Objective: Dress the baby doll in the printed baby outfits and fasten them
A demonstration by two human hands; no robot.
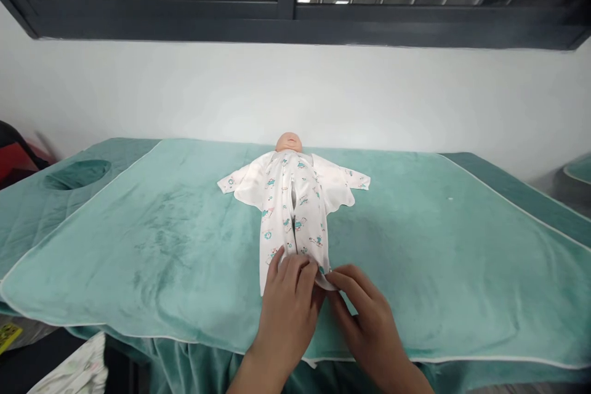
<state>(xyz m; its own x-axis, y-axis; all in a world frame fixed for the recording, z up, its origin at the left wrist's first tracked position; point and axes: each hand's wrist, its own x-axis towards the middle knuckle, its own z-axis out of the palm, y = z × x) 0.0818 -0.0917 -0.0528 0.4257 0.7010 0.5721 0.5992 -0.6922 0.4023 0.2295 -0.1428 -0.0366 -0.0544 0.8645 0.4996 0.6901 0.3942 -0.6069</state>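
Observation:
A baby doll [289, 141] lies on its back on a teal towel [138, 246], head toward the wall. It wears a white printed romper [290, 197] with sleeves spread to both sides. My left hand [286, 301] rests on the romper's lower leg ends, fingers lying flat and together on the cloth. My right hand [362, 314] pinches the right leg's hem between its fingertips, beside the left hand.
The towel covers a teal padded table [508, 188] with a face hole [78, 173] at the left. A white wall and dark window frame [286, 15] stand behind. A patterned white cloth [74, 369] hangs below the table's front left edge.

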